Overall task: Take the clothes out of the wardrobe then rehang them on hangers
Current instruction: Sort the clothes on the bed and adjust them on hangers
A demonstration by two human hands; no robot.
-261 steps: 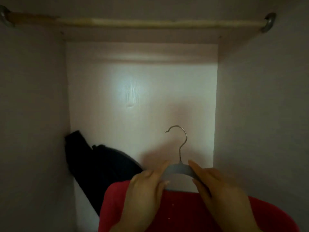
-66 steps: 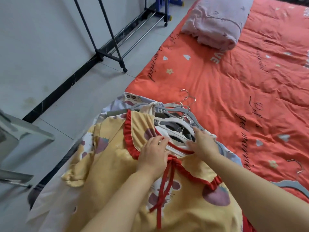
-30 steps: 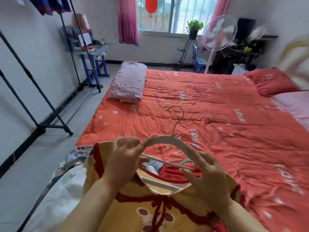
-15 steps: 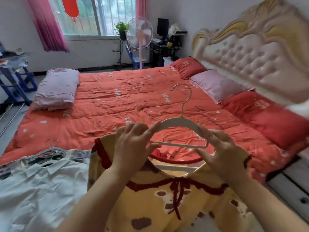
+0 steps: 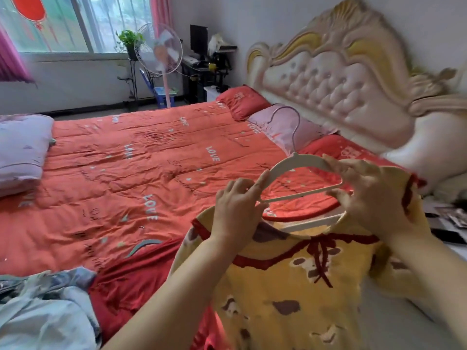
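Single view, worn on the person's head, wide-angle, facing forward and slightly down. The left hand (image 5: 236,210) and right hand (image 5: 371,198), holding a hanger (image 5: 298,162), lie close to the lens at lower centre. The bed (image 5: 126,173) stretches beyond, with the headboard (image 5: 341,79) at right and the window (image 5: 63,21) far left.

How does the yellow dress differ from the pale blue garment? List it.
The yellow dress is held up with a white hanger by the left hand and right hand; the pale blue garment lies crumpled on the bed, untouched. The dress has red trim and brown patches; the blue garment shows neither. Both are clothes.
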